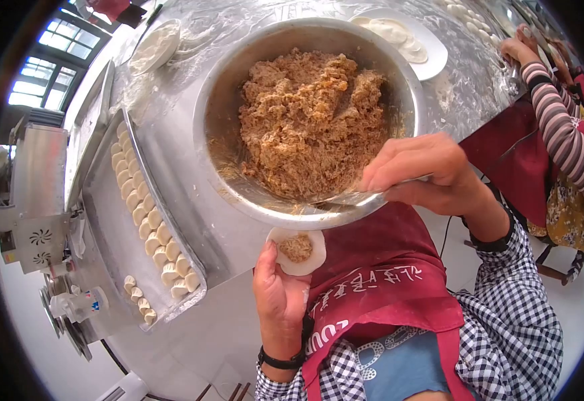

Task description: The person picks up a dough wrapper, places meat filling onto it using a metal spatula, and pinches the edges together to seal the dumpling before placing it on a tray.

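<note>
My left hand (280, 297) holds a round dumpling wrapper (316, 254) just below the near side of a large metal bowl (203, 134). A dab of filling (296, 247) lies in the middle of the wrapper. Brown minced filling (312, 123) is heaped inside the bowl. Over the bowl's near right rim, the fingers of my right hand (432, 164) are closed round a thin metal spatula (345, 199). Its blade dips low inside the bowl, against the wall by the filling.
To the left, a metal tray (114, 234) carries rows of folded dumplings (148, 214). Behind the bowl stand a white plate (435, 57) of wrappers (392, 32) and a bowl of flour (155, 48). Another person's hands (520, 48) work at the floury table's right side.
</note>
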`<act>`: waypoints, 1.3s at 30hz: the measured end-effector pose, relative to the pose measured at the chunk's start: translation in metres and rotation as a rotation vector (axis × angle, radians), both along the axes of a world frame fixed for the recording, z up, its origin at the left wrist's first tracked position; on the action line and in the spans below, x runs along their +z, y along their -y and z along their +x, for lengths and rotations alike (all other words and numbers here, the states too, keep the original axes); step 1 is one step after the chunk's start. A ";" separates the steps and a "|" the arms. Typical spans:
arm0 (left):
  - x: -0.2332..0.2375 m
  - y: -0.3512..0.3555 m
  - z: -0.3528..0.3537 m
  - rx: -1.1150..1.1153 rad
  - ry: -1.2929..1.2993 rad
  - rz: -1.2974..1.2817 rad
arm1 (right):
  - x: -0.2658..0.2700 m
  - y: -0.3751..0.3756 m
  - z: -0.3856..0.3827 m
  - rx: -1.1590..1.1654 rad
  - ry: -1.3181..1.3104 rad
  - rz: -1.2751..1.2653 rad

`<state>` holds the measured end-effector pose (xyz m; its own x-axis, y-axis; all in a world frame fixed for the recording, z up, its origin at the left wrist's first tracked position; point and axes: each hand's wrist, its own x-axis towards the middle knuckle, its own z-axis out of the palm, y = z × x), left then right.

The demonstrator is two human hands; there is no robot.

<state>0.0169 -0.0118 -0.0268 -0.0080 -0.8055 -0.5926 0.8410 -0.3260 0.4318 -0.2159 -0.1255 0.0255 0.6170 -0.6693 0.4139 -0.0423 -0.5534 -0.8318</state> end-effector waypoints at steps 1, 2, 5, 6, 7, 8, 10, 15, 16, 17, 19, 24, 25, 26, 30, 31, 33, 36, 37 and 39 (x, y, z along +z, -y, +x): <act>-0.001 0.000 0.000 -0.006 -0.006 -0.007 | 0.001 0.000 -0.004 0.004 0.040 0.025; -0.001 0.001 0.000 -0.008 -0.008 -0.006 | 0.000 0.001 -0.008 0.001 0.038 0.026; -0.001 0.002 -0.001 -0.003 -0.019 0.000 | -0.001 0.002 -0.014 -0.087 0.075 0.086; -0.001 0.002 -0.001 -0.008 -0.018 -0.007 | -0.001 0.003 -0.013 -0.087 0.075 0.086; -0.001 0.002 -0.001 -0.012 -0.017 -0.015 | -0.003 0.004 -0.012 -0.112 0.036 0.038; -0.001 0.002 -0.001 -0.012 -0.017 -0.015 | -0.003 0.005 -0.011 -0.137 -0.002 -0.009; -0.001 0.002 -0.001 -0.011 -0.017 -0.013 | -0.004 0.005 -0.005 -0.122 -0.030 -0.033; -0.001 0.002 0.000 -0.006 -0.005 -0.005 | -0.006 0.003 -0.001 -0.070 -0.075 -0.067; -0.002 0.002 0.000 -0.005 -0.006 -0.010 | -0.005 0.001 -0.001 -0.061 -0.082 -0.040; -0.002 0.002 0.000 -0.006 -0.006 -0.010 | -0.004 0.001 -0.001 -0.053 -0.090 -0.014; -0.001 0.002 -0.001 -0.001 -0.006 0.000 | -0.003 -0.002 -0.003 -0.068 -0.047 0.013; 0.001 0.003 -0.002 -0.018 -0.009 -0.014 | -0.001 -0.009 -0.006 -0.111 0.040 0.051; 0.002 0.003 -0.003 -0.025 -0.013 -0.018 | 0.003 -0.013 -0.007 -0.131 0.067 0.130; 0.003 0.004 -0.004 -0.022 -0.013 -0.018 | 0.005 -0.019 -0.007 -0.151 0.094 0.209; 0.007 0.005 -0.010 -0.059 -0.054 -0.065 | 0.004 -0.043 -0.004 -0.154 0.333 0.302; 0.008 0.005 -0.010 -0.065 -0.057 -0.077 | 0.003 -0.048 -0.002 -0.139 0.384 0.370; 0.007 0.004 -0.009 -0.072 -0.046 -0.076 | -0.001 -0.052 0.000 -0.121 0.435 0.440; 0.003 0.000 -0.005 -0.084 -0.053 -0.094 | -0.006 -0.056 0.004 -0.135 0.418 0.458; 0.003 -0.002 -0.004 -0.090 -0.069 -0.112 | -0.006 -0.056 0.006 -0.114 0.312 0.292; 0.004 -0.002 -0.003 -0.067 -0.068 -0.095 | -0.008 -0.059 0.010 -0.105 0.167 0.066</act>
